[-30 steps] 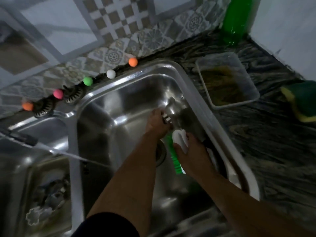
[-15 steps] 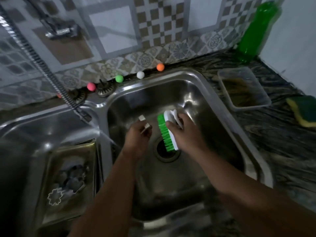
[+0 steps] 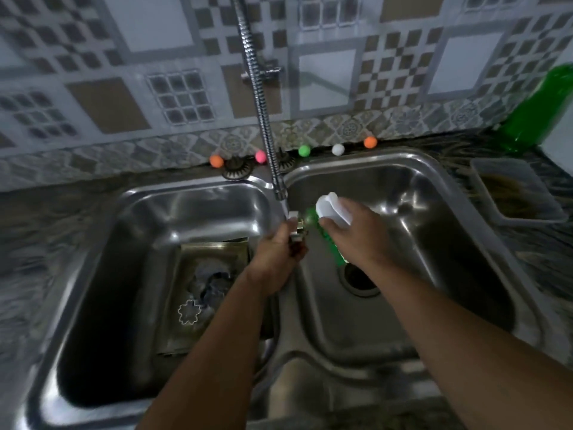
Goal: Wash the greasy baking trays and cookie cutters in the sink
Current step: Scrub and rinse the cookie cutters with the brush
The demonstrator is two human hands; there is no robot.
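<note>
Compared with half a second ago, the view has swung leftward and upward: both basins of the double sink [image 3: 412,162] now show in full, and the flexible metal faucet hose [image 3: 263,119] runs down the middle of the frame rather than at the left edge. The hands have shifted from above the drain [image 3: 359,276] of the right basin to the divider between the basins, directly beneath the hose nozzle. In the left basin lies a rectangular baking tray [image 3: 214,246], holding a flower-shaped cookie cutter [image 3: 189,311] near its front and a blurred heap of further metal pieces behind it; their kind cannot be told. The right basin holds nothing visible other than the drain. On the counter to the right stands a clear plastic container [image 3: 483,181] with brownish residue inside, and a green bottle [image 3: 539,110] stands in the far right corner. Five small coloured balls [image 3: 304,150] sit along the back ledge. The left hand [image 3: 276,252] has its fingers curled round a small metal cookie cutter [image 3: 297,226], gripping it under the nozzle; water flow is not clearly visible. The right hand [image 3: 356,234] grips the white handle of a scrub brush [image 3: 328,209], whose green bristles face left and sit just beside the held cutter; contact between bristles and cutter cannot be confirmed.
</note>
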